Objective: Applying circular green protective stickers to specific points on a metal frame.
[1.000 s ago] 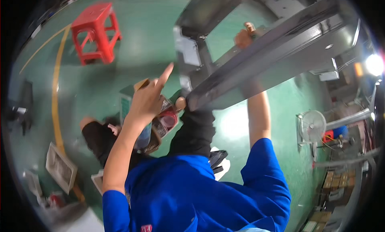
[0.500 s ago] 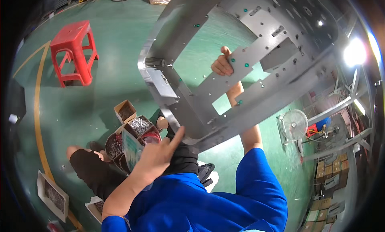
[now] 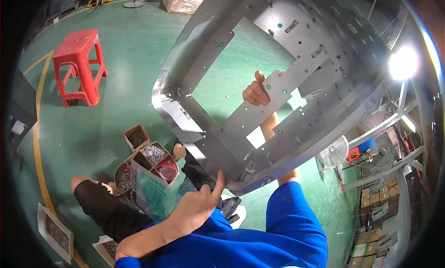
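Note:
A large grey sheet-metal housing (image 3: 222, 156) with rectangular openings, holes and small green dots is tilted up before me. My right hand (image 3: 256, 91) reaches behind it and shows through an opening, fingers curled at the edge of a cross strip. My left hand (image 3: 194, 208) has its index finger stretched to the near lower corner. Its other fingers are folded over a clear sheet of green dots (image 3: 155, 194); the grip itself is partly hidden. Below the sheet sits a divided container (image 3: 124, 175) of small metal parts, with a cardboard box (image 3: 137, 137) beside it.
A red plastic stool (image 3: 79, 66) stands at the left on the green floor. White trays of small parts (image 3: 55, 233) lie at the lower left. On the right are a fan (image 3: 334, 152), a metal frame and stacked cartons (image 3: 375, 198). A wrapped carton (image 3: 183, 0) is at the back.
The housing has shifted slightly left and down in view. My left hand has moved right along with it, finger still at its corner. The dotted sheet has turned more face-on.

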The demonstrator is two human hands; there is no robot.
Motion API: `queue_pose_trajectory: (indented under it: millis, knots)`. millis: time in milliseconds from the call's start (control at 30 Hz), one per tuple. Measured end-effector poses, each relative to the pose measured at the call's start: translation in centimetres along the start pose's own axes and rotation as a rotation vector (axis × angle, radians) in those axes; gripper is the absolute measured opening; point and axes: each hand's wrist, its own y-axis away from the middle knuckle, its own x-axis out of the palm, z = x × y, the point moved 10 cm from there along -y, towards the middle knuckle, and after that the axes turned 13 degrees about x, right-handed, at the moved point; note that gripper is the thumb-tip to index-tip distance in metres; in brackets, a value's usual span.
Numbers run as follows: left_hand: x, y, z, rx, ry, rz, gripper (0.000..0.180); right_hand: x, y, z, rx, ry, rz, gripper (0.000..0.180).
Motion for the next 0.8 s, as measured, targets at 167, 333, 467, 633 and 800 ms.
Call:
queue_pose_trajectory:
  millis: [167, 333, 467, 633, 800]
  knots:
    - [0.6, -0.7, 0.6, 0.0, 0.008, -0.032, 0.077, -0.3, -0.6, 0.1, 0.011, 0.039, 0.037, 0.051]
    - [1.4, -1.6, -0.7, 0.104, 0.002, -0.063, 0.076, -0.3, 2.2, 0.8, -0.02, 0.071, -0.027, 0.049]
    - [2.5, -1.9, 0.1, 0.071, -0.002, -0.02, 0.078, -1.3, 2.3, 0.4, -0.016, 0.033, 0.0, 0.049]
    - [3.9, -2.3, 0.9, 0.021, -0.027, 0.043, 0.08, -1.8, 2.9, 0.4, -0.052, 0.007, -0.071, 0.047]
    - [4.0, -2.6, 1.5, -0.001, 0.084, 0.056, 0.082, -2.9, 4.4, 0.9, -0.117, 0.006, -0.176, 0.04]
